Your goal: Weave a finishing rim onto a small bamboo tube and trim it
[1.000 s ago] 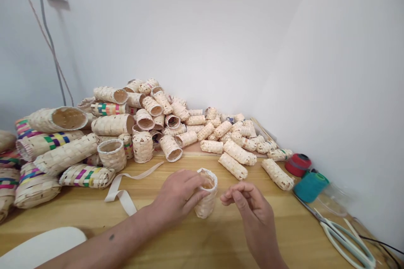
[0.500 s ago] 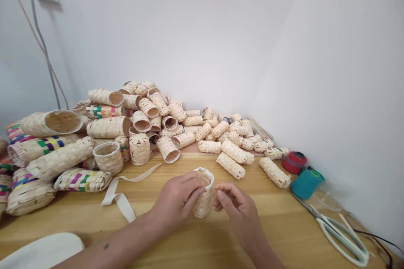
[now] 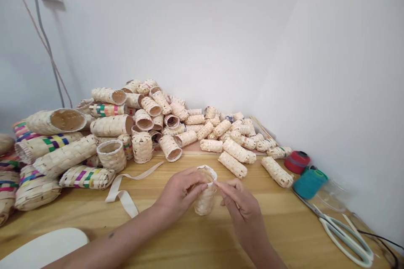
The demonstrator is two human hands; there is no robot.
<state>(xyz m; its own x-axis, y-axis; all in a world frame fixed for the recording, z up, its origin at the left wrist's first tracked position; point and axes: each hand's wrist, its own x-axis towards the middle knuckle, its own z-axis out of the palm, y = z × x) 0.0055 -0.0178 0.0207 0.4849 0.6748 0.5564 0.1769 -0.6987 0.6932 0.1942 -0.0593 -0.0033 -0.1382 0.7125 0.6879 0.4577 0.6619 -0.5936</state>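
A small woven basket [image 3: 204,203] with a white band round its mouth stands upright on the table in front of me. My left hand [image 3: 180,189] grips its rim from the left, thumb outside and fingers over the edge. On the other side, my right hand [image 3: 238,201] has its fingertips pinched together close against the rim; whatever lies between them is too small to make out. A loose strip of cream ribbon [image 3: 126,203] curls on the wood to the left of my left hand.
Woven baskets [image 3: 113,126] are heaped at the back left, and smaller woven tubes [image 3: 238,151] at the back right. Red thread [image 3: 297,162] and a teal thread spool [image 3: 311,183] stand beside scissors [image 3: 345,235] at the right. A white rounded object [image 3: 47,249] lies front left.
My right fingertips have moved up from the basket's side to its rim. The left hand keeps its hold on the basket. The whole view has shifted slightly.
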